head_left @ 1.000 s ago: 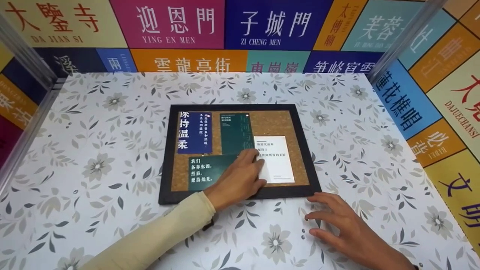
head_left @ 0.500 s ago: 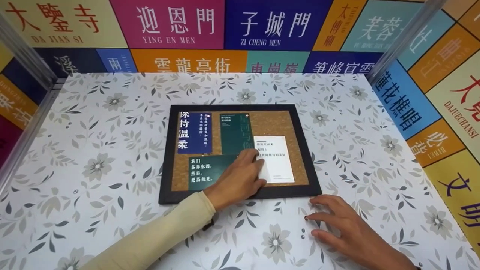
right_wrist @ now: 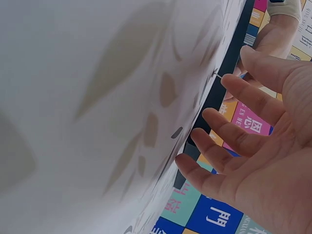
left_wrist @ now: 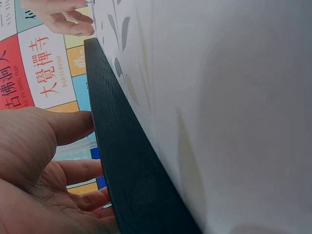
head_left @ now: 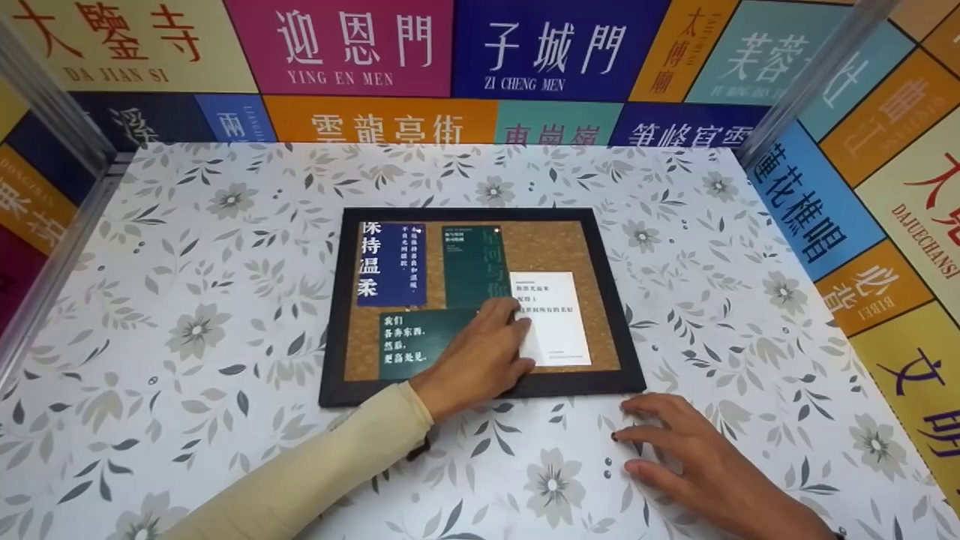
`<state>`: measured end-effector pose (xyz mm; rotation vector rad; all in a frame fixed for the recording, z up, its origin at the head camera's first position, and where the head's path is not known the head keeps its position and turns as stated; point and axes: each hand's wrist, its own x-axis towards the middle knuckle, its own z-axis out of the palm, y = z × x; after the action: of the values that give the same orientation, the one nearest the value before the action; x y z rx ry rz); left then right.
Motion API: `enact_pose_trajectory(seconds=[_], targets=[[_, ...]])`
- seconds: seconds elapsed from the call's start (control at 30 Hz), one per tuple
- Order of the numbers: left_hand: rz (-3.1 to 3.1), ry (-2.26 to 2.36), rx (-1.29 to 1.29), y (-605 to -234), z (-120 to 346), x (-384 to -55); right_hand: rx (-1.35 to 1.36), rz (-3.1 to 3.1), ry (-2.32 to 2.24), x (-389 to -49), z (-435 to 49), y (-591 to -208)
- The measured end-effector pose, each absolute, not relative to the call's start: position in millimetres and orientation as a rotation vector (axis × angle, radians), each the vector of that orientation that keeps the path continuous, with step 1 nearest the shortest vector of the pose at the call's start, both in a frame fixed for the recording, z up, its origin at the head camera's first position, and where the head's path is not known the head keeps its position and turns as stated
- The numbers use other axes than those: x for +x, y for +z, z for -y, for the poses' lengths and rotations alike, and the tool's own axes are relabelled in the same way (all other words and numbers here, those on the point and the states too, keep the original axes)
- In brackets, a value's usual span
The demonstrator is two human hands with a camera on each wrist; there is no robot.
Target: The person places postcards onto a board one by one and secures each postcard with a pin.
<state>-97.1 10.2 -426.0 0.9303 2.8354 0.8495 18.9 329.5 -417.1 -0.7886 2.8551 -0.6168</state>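
Observation:
A cork board in a black frame [head_left: 577, 384] lies on the table. My left hand [head_left: 480, 352] rests on it, fingertips down where the lower green card [head_left: 401, 337] meets the white card [head_left: 559, 322]; part of the green card is hidden beneath. In the left wrist view, the thumb [left_wrist: 73, 127] and fairly straight fingers meet the frame's face. My right hand [head_left: 694, 457] is just off the frame's lower right corner, fingers spread and loosely bent. A thin metal pin [right_wrist: 217, 74] shows right at one fingertip in the right wrist view; it is too small to make out fully.
A blue card [head_left: 390, 266] and a tall green card [head_left: 472, 262] sit along the board's upper part, with small pins at their tops. White cloth [head_left: 195, 330] with grey flowers covers the table. Colourful lettered panels [head_left: 337, 45] stand behind and at the sides.
The right fingers have drawn slightly back from the frame's lower right corner toward the front. The left hand keeps its place on the board, and the cards have not moved.

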Motion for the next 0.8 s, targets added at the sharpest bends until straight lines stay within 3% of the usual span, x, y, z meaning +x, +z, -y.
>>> enact_pose_trajectory(seconds=[0.33,0.8], targets=[[-2.883,0.797,0.976,-426.5,-10.5,-97.8,-1.026,-2.958,-0.696,9.4,-334.8,-427.9],[-2.871,0.809,0.971,-426.7,-9.9,-97.9,-1.005,-3.044,-0.489,4.9,-322.9,-427.4]])
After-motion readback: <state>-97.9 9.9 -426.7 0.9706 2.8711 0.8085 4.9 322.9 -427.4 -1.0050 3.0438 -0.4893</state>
